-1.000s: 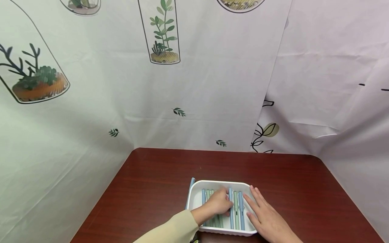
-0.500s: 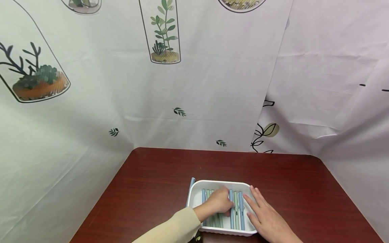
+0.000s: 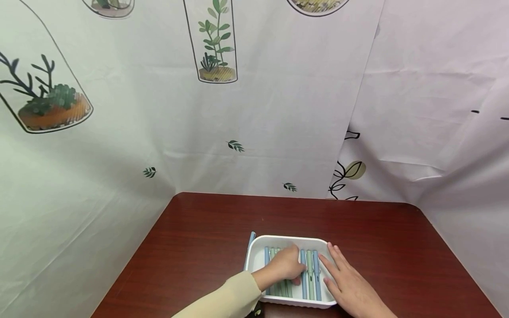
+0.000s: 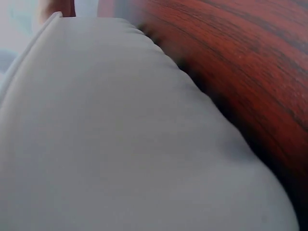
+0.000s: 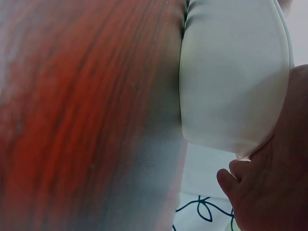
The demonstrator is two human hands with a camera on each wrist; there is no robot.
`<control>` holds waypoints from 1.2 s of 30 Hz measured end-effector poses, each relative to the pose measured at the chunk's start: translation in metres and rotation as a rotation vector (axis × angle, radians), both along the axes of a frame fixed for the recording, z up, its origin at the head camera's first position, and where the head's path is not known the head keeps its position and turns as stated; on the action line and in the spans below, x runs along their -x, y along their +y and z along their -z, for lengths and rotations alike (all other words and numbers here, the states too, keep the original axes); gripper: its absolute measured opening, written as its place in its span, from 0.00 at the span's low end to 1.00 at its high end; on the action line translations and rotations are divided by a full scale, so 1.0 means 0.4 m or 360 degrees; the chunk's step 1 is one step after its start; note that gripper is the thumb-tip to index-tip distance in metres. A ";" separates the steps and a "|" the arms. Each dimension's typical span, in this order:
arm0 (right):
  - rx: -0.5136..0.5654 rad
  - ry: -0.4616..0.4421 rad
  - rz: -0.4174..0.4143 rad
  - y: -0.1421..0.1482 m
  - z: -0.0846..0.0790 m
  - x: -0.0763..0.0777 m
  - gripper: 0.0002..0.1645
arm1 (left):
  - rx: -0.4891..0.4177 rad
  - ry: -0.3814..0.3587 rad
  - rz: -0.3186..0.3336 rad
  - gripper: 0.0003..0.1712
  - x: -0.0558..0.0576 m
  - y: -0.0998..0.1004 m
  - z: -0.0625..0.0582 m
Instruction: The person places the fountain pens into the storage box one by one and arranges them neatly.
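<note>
A white tray [image 3: 294, 303] holds blue and green pens lying side by side in two groups. My left hand [image 3: 285, 264] reaches into it with curled fingers, the fingertips at a blue pen [image 3: 304, 282]; part of the grip is hidden under the hand. Right of that pen lie a green pen [image 3: 310, 278] and another blue pen [image 3: 317, 282]. Partly under my left hand and wrist are several green pens [image 3: 284, 289] and a blue pen [image 3: 267, 256]. My right hand [image 3: 351, 282], fingers extended, rests against the tray's right rim. The left wrist view shows mainly the tray's side wall [image 4: 125, 120].
Another blue pen [image 3: 251, 240] lies outside the tray, along its left side. The dark red table [image 3: 191, 247] reaches back to a white curtain [image 3: 278, 132] printed with plants. Something small and dark [image 3: 256, 310] shows below the left sleeve.
The blue pen at my left fingertips has shifted slightly right and toward me, closer to the green pen beside it. My right hand has stayed at the tray's rim.
</note>
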State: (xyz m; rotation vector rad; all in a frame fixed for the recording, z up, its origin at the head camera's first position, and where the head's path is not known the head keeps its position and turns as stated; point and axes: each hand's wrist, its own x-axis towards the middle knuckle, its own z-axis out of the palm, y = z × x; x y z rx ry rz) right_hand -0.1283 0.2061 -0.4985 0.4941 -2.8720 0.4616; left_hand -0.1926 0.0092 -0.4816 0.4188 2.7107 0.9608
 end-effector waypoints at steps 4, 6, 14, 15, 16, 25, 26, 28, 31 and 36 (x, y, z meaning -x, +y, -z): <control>0.0003 -0.0020 0.0003 0.000 -0.002 -0.001 0.32 | -0.0087 0.0017 0.0010 0.24 -0.004 -0.018 -0.022; 0.0004 -0.0042 0.0007 0.000 -0.003 0.000 0.32 | -0.0140 0.0037 0.0018 0.26 -0.004 -0.031 -0.038; 0.0005 -0.0120 0.0037 0.000 -0.005 0.000 0.33 | -0.0108 0.0332 -0.0027 0.22 0.020 -0.102 -0.103; 0.0009 -0.0121 0.0040 -0.001 -0.004 0.000 0.33 | -0.0104 0.0348 -0.0047 0.22 0.024 -0.112 -0.110; 0.0012 -0.0124 0.0042 -0.002 -0.004 0.000 0.33 | -0.0110 0.0357 -0.0071 0.22 0.029 -0.122 -0.117; 0.0012 -0.0041 0.0026 -0.004 0.000 -0.002 0.33 | -0.0175 0.0487 -0.0223 0.21 0.066 -0.225 -0.144; 0.0006 -0.0010 0.0023 -0.003 0.001 -0.003 0.33 | -0.0178 0.0493 -0.0238 0.21 0.070 -0.236 -0.143; -0.0005 0.0034 0.0025 -0.002 0.001 -0.003 0.33 | -0.0188 0.0499 -0.0264 0.21 0.077 -0.255 -0.138; -0.0031 0.0103 0.0027 -0.001 0.003 -0.004 0.33 | -0.0187 0.0485 -0.0297 0.21 0.085 -0.280 -0.128; -0.0043 0.0126 0.0008 0.002 0.003 -0.005 0.33 | -0.0163 0.0414 -0.0351 0.22 0.098 -0.313 -0.098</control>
